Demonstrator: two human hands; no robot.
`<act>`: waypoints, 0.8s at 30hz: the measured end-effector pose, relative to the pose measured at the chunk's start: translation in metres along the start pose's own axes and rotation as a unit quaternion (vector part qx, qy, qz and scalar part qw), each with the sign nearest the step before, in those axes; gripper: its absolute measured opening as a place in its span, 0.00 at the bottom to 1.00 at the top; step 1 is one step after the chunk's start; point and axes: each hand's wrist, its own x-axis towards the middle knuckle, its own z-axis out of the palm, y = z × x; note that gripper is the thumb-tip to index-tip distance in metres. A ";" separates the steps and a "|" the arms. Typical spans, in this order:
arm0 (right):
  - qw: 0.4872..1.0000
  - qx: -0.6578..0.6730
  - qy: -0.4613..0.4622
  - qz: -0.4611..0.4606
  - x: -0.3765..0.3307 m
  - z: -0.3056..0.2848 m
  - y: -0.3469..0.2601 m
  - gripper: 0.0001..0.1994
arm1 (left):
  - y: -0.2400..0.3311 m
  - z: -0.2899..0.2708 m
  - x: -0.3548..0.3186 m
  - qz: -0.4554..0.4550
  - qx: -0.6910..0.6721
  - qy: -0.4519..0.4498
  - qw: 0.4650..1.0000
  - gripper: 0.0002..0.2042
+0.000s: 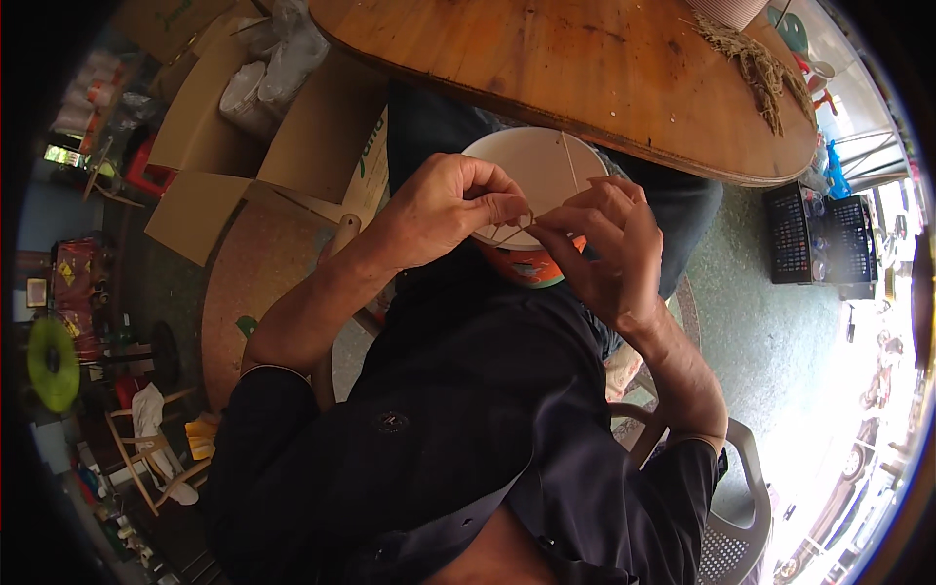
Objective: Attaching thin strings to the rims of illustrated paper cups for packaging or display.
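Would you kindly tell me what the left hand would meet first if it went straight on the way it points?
Most likely the right hand, close ahead; the exact depth between them is unclear.

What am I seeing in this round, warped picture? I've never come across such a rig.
There is no machine here, just a person's bare hands. The single view comes from a fisheye camera on the person's head, looking down, so straight edges bend. The left hand and right hand pinch a thin tan strand at their fingertips, over an open bucket, white inside and partly orange outside. On the wooden table beyond lies a tangle of brown fibres.
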 end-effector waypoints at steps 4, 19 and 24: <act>1.000 -0.004 -0.020 -0.003 -0.002 0.000 -0.001 0.13 | 0.000 0.001 -0.001 -0.008 0.006 0.009 1.000 0.11; 0.998 -0.047 -0.001 -0.036 -0.001 0.002 -0.006 0.12 | -0.002 0.003 -0.001 -0.007 0.032 0.014 0.999 0.10; 0.997 -0.063 -0.002 -0.054 -0.002 0.002 -0.006 0.13 | -0.002 0.005 -0.001 -0.008 0.024 0.006 1.000 0.11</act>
